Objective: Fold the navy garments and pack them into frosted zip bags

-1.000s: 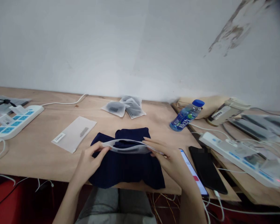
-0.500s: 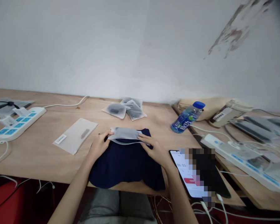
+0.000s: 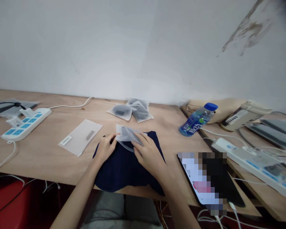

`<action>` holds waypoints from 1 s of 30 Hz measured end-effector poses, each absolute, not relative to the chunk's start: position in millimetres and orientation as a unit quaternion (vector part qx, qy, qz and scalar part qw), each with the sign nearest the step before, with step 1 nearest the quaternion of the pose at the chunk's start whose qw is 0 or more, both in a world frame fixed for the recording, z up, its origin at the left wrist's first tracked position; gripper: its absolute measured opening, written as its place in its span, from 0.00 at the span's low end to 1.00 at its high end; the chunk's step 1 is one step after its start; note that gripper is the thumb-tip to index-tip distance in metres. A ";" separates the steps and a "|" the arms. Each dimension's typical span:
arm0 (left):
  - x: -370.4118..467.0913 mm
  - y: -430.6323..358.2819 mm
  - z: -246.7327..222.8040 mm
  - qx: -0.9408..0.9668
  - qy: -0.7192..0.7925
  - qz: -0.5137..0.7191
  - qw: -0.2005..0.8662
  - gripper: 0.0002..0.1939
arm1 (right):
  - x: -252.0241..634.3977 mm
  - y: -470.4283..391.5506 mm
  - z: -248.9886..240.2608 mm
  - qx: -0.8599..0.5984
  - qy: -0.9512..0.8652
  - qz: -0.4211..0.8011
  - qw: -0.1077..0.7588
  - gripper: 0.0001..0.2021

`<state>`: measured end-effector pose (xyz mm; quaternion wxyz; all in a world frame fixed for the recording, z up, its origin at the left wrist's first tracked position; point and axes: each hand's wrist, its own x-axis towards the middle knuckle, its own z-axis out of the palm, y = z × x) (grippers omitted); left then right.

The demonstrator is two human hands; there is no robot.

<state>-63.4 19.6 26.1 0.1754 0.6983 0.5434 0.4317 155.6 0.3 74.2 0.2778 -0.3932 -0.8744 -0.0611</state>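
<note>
Over a dark navy cloth (image 3: 124,175) at the table's front edge is a frosted plastic bag (image 3: 125,133), with something dark showing through it. Its left edge is pinched by the fingertips of my left hand (image 3: 106,148). My right hand (image 3: 149,152) grips the bag's right side, fingers folded over it and hiding that end. The bag's near edge hangs a little open toward me. To the left lies a flat frosted pouch (image 3: 79,137) with a white label.
Several filled frosted bags (image 3: 120,112) lie at the back. A blue-capped bottle (image 3: 196,120), a cup (image 3: 244,116) and a power strip (image 3: 252,167) stand right. Phones (image 3: 197,178) with cables lie front right. Another power strip (image 3: 26,125) is at left.
My right hand has moved left and folded over the bag's right side. The bag is now tilted and bent instead of straight across. My left hand still holds its left edge.
</note>
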 end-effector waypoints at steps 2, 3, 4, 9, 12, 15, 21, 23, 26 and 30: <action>-62.8 19.4 26.0 0.701 0.545 0.428 0.167 0.14 | 155.5 2.0 70.2 -0.426 -0.855 -0.097 0.279 0.15; -62.6 19.2 26.2 0.702 0.545 0.428 0.164 0.14 | 155.9 3.0 68.7 -0.438 -0.846 -0.111 0.282 0.16; -62.4 19.0 26.4 0.703 0.545 0.428 0.162 0.14 | 156.4 4.1 67.3 -0.447 -0.840 -0.121 0.282 0.16; -61.7 17.0 26.3 0.716 0.535 0.418 0.162 0.14 | 157.0 13.7 56.8 -0.474 -0.836 -0.148 0.234 0.13; -60.4 16.0 25.8 0.712 0.532 0.425 0.169 0.14 | 156.4 20.3 51.0 -0.469 -0.842 -0.146 0.223 0.08; -58.8 17.3 26.7 0.650 0.534 0.495 0.219 0.18 | 158.0 23.1 54.0 -0.452 -0.841 -0.132 0.268 0.12; -70.6 24.9 31.9 0.400 0.483 0.577 0.523 0.25 | 165.5 20.0 77.3 -0.367 -0.846 -0.113 0.370 0.17; -78.9 25.8 34.5 0.357 0.429 0.551 0.620 0.24 | 165.9 19.6 79.6 -0.332 -0.858 -0.116 0.375 0.19; -90.8 24.5 40.1 0.317 0.366 0.531 0.695 0.29 | 165.4 19.7 75.3 -0.302 -0.875 -0.129 0.355 0.22; -103.7 21.4 45.6 0.334 0.350 0.496 0.721 0.28 | 167.2 18.6 66.9 -0.289 -0.890 -0.137 0.326 0.25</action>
